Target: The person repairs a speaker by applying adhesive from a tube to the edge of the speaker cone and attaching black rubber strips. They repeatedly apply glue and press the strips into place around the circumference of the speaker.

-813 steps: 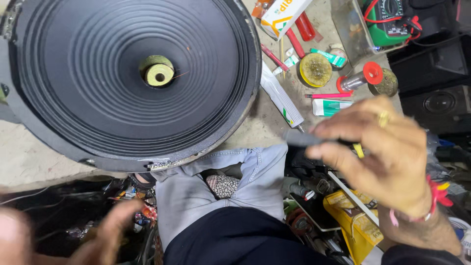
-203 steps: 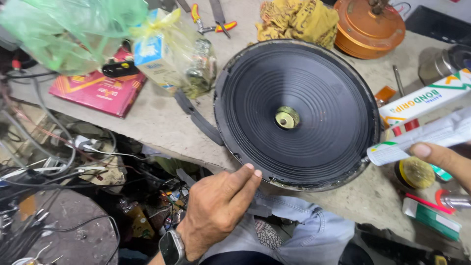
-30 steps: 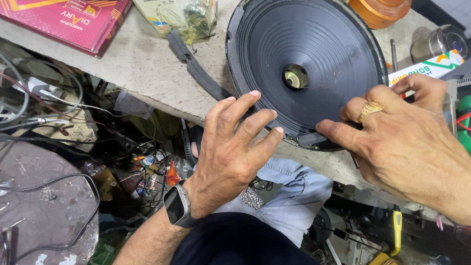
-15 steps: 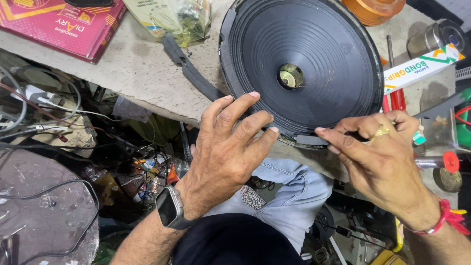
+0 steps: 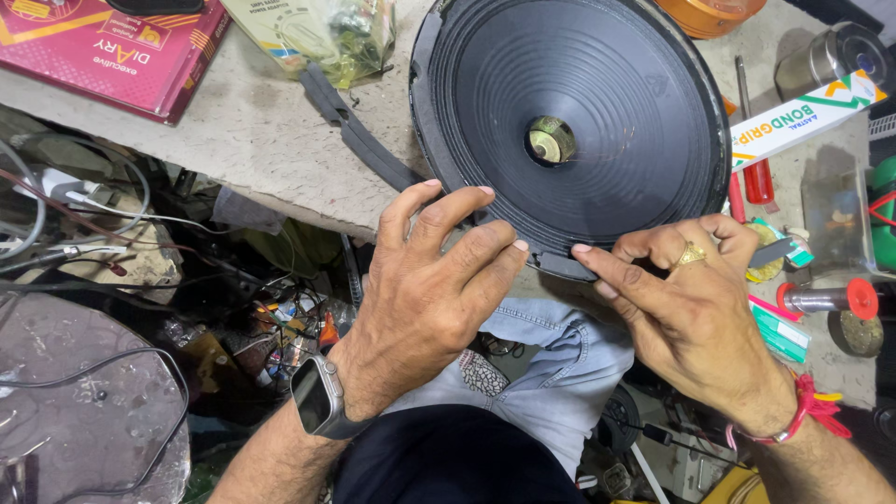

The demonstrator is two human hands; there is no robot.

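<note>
A large round speaker (image 5: 579, 121) lies cone-up on the worktop (image 5: 233, 140), its near rim hanging just past the front edge. The cone is matt black paper pressed in fine concentric ridges, dipping to a brass-coloured hub in the middle; a dark rubbery rim runs around it.

The left hand (image 5: 429, 280) lies spread with its fingers flat on the speaker's near rim, not closed on anything. The right hand (image 5: 691, 308), with a gold ring, presses its forefinger against the same rim just beside the left fingertips; its other fingers curl in, and whether they pinch anything cannot be told. A loose dark strip (image 5: 359, 140) of gasket, limp and flat, trails from the rim's left side across the worktop.

The worktop is rough, pale, stained stone or concrete. Left of the speaker it has bare room as far as a glossy red book (image 5: 112, 51) and a crinkled clear bag (image 5: 317, 33). On the right things crowd close: a long white box (image 5: 807, 112), a red-handled tool (image 5: 756, 177) and a metal tube with a red cap (image 5: 831, 299).

Below the front edge are tangled wires (image 5: 84, 233) and clutter, and the person's denim-clad knee (image 5: 551, 373).
</note>
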